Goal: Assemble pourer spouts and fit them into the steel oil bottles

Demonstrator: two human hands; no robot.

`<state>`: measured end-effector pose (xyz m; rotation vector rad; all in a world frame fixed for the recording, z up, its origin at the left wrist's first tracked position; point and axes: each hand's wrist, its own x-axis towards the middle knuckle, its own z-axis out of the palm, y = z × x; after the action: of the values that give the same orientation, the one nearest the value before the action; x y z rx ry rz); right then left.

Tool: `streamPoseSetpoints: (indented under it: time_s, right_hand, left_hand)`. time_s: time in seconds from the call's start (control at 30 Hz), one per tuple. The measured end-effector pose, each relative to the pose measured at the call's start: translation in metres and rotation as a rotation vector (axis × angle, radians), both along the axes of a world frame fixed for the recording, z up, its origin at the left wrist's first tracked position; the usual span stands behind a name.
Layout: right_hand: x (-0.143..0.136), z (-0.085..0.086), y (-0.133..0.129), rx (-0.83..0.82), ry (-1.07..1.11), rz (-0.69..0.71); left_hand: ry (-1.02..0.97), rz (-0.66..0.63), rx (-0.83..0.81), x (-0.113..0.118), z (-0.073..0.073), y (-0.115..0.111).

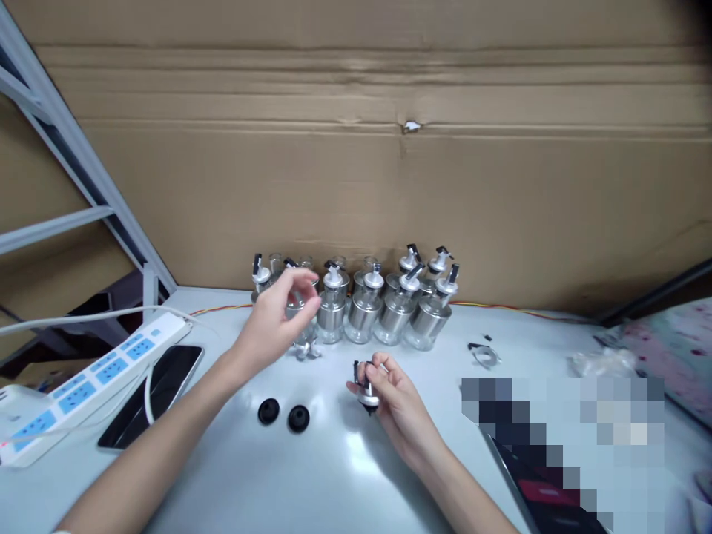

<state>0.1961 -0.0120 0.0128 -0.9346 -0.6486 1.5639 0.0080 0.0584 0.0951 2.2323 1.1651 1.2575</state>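
My right hand (397, 404) grips a silver-and-black bottle pourer cap (368, 399) above the table, its dark end pointing down. My left hand (283, 311) is raised in front of the left-hand bottles, fingers curved and thumb apart, with nothing seen between them. Behind it, glass bottles with metal sleeves stand in rows, such as this bottle (363, 317), several topped with similar pourers. Part of the left end of the row is hidden by my left hand. Small silver pieces (307, 350) lie just below that hand. Two round black stoppers (268, 411) rest on the table between my forearms.
On the left are a white power strip (78, 397), its cable and a black phone (153, 400). A clear ring-shaped piece (485, 356) lies right of the bottles, near a plastic bag (604, 363). A dark device (545, 482) sits front right. Cardboard (356, 185) stands behind.
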Motion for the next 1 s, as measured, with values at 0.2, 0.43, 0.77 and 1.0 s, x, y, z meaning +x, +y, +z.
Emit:
streamPoseSetpoints:
  time_s: [0.2,0.43,0.77,1.0]
  right_hand:
    - [0.002,0.004,0.002,-0.027,0.043,-0.059]
    - [0.006,0.0,0.007,-0.013,0.09,-0.044]
    - [0.011,0.007,0.005,0.002,0.069,-0.057]
    - [0.015,0.011,0.003,0.022,0.06,-0.072]
  left_hand:
    - [0.416,0.05,0.088,0.044,0.047,0.069]
    - [0.878,-0.217,-0.091,0.091,0.07,0.124]
    - [1.142,-0.206,-0.173,0.125,0.063,0.132]
    - [1.091,-0.152,-0.107,0.119,0.078,0.126]
